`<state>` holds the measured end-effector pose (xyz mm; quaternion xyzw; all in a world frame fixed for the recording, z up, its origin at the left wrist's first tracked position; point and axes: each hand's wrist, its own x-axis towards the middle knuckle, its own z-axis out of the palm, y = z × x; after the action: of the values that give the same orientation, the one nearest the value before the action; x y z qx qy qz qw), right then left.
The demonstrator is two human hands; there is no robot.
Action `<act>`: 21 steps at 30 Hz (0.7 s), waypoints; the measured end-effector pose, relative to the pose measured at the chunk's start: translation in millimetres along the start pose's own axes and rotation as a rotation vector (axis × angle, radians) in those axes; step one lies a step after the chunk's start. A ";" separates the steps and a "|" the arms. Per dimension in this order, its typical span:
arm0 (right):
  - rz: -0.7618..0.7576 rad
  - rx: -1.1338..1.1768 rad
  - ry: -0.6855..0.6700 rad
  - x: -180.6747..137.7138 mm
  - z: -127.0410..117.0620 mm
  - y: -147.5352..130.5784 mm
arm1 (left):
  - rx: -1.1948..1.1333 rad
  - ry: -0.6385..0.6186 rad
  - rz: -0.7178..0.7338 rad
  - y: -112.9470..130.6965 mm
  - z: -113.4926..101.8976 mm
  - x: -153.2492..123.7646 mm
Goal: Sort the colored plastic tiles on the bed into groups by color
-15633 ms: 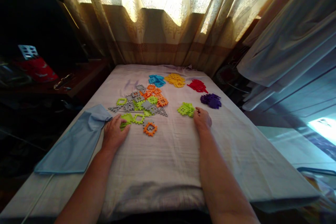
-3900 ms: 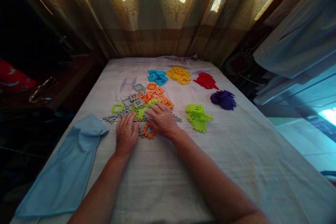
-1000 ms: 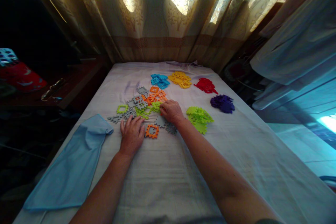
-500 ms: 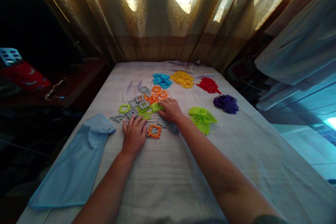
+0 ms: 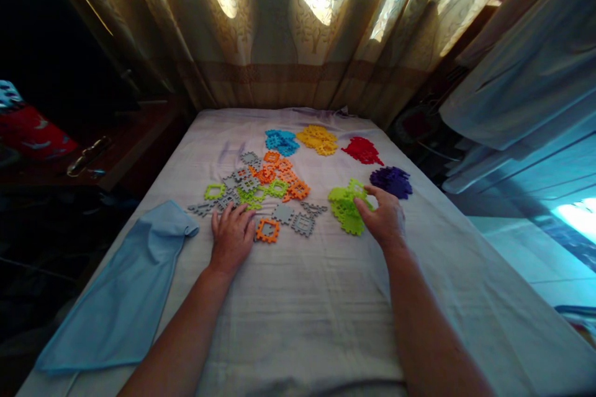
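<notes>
Flat plastic puzzle tiles lie on a bed covered with a pale sheet [image 5: 298, 298]. A mixed heap of grey, orange and lime tiles [image 5: 261, 189] sits in the middle. My left hand [image 5: 231, 237] rests flat on the sheet at the heap's near edge, fingers spread, beside an orange square tile [image 5: 267, 230]. My right hand [image 5: 384, 218] is at the lime green pile [image 5: 343, 203], its fingers loosely apart and touching the pile's right side; I see nothing gripped. Further back lie sorted piles: blue [image 5: 280, 142], yellow [image 5: 318, 139], red [image 5: 361, 150] and purple [image 5: 392, 180].
A light blue cloth [image 5: 121, 288] lies over the bed's left edge. Curtains [image 5: 288, 31] hang behind the bed with light coming through. A dark wooden side surface [image 5: 107, 155] with small items is at the left. A grey draped cover [image 5: 521, 74] is at the right.
My right hand has moved right from the mixed heap to the lime green pile. My left hand has stayed put at the heap's near edge.
</notes>
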<state>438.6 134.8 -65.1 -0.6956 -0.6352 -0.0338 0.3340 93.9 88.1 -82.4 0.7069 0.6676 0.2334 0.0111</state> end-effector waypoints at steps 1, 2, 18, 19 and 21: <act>0.020 -0.011 0.017 -5.7 -2.4 7.8 | 0.002 0.001 0.003 -0.1 0.2 0.1; 0.035 -0.025 0.026 -11.0 -3.4 13.5 | 0.003 0.001 0.006 -0.1 0.3 0.2; -0.095 0.058 0.120 -27.9 1.4 -14.0 | 0.015 0.017 0.015 3.6 -4.0 -1.0; -0.137 0.080 0.099 -28.7 1.9 -25.1 | 0.021 0.022 0.005 2.0 -4.6 -0.4; -0.228 0.123 0.030 -29.3 4.2 -51.4 | 0.035 0.038 -0.019 -3.1 -6.5 1.0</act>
<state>384.9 110.2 -60.6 -0.5965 -0.7059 -0.0427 0.3796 88.7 87.5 -77.3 0.6960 0.6784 0.2349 -0.0117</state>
